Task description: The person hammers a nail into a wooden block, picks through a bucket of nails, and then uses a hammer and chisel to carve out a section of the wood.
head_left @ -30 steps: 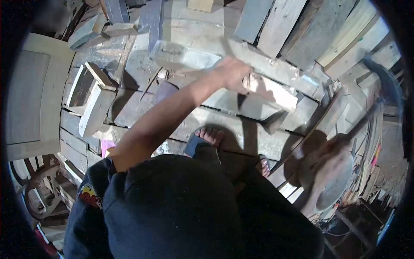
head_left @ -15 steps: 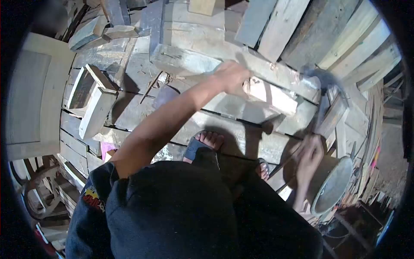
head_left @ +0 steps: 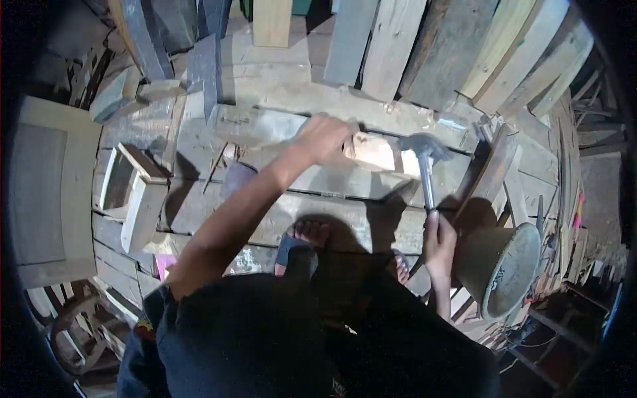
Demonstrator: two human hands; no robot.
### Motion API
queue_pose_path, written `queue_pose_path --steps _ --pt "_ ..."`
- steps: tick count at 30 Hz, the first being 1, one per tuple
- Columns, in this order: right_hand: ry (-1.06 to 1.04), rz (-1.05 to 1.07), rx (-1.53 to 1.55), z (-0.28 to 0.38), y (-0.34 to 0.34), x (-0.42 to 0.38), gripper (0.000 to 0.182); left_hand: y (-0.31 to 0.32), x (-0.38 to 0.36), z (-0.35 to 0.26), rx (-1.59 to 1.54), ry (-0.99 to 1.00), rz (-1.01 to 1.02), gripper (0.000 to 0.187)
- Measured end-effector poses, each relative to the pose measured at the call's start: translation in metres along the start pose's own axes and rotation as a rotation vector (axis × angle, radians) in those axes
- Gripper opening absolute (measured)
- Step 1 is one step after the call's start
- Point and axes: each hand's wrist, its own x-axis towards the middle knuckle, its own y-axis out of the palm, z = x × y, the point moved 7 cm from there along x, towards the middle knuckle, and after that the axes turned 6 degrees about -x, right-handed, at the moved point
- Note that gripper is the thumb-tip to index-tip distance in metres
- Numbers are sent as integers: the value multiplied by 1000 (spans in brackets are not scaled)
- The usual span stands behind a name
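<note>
My left hand (head_left: 323, 140) reaches across the plank floor with its fingers closed round the near end of a short wooden block (head_left: 373, 152), whose top is brightly lit. My right hand (head_left: 439, 247) grips the dark handle of a claw hammer (head_left: 428, 182). The hammer's blurred metal head overlaps the block's right end in this view. Under the block runs a long, worn plank (head_left: 265, 126). A purple-grey rounded piece (head_left: 239, 179) lies beside my left forearm.
A bucket (head_left: 488, 265) lies tipped right of my right hand. Several boards (head_left: 391, 46) lean along the back. To the left are a small wooden frame (head_left: 142, 205) and a panelled door (head_left: 40, 186). My sandalled feet (head_left: 308, 233) stand close to the plank.
My right hand has swung the hammer leftward and up, from beside the bucket to over the block's right end. The view has shifted; my left hand stays on the block.
</note>
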Motion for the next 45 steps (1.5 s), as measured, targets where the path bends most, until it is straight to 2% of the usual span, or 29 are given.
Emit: queue_pose_path --steps 3,6,7,9,12,14,16,17,20,22,23,24,25,27,28,29,30,33,34,38,39,40,43,45 --pt "49 18 -5 -8 13 -1 46 -2 -9 0 -11 63 -86 93" --pt "111 76 39 -9 16 0 44 -28 -27 -8 -17 227 -212 101" --pt "125 111 43 -9 15 0 43 -29 -32 6 40 180 -203 104" --pt "119 176 62 -17 21 -2 40 -37 -46 33 93 156 -189 102" --pt "-34 188 82 -25 29 -7 39 -35 -57 51 148 97 -162 104" --pt "36 265 -18 -42 36 -12 42 -33 -57 55 177 55 -172 100" --pt "41 196 0 -14 25 -11 43 -32 -55 54 201 17 -212 89" --pt "128 236 17 -13 26 -9 44 -35 -57 52 207 54 -230 89" --pt "-113 60 -6 -5 4 5 42 -35 -55 54 235 -18 -95 89" --pt "-43 31 102 26 -38 10 40 -30 -53 56 270 -15 -92 91" --pt "-119 -118 93 53 -60 12 39 -29 -53 58 273 -15 -91 91" --pt "15 -196 392 63 -71 6 45 -29 -53 60 277 -15 -88 92" --pt "-17 -301 472 39 -90 9 49 -29 -54 59 316 2 -128 87" --pt "-224 -324 666 58 -106 19 54 -29 -53 60 306 -22 -108 88" --pt "-392 -234 778 77 -105 20 54 -28 -53 59 301 -32 -98 88" --pt "-420 -328 825 61 -94 18 47 -28 -53 58 318 -52 -70 88" --pt "-260 -412 661 41 -72 16 46 -27 -52 58 323 -56 -77 88" --pt "-152 -24 -120 54 -5 3 46 -27 -54 57 356 -37 -137 89" --pt "-124 174 -321 36 20 9 39 -22 -54 58 358 -35 -118 90" --pt "-99 54 9 20 -16 15 35 -25 -58 58 326 -54 -85 95" --pt "50 51 112 22 -36 14 34 -27 -54 57 308 -48 -81 97" --pt "81 -6 137 29 -57 13 37 -33 -51 58 313 -35 -104 97" --pt "-68 -374 196 60 -129 17 50 -21 -53 63 320 2 -147 98" --pt "-163 -482 450 77 -147 21 60 -26 -54 60 307 -20 -110 99"
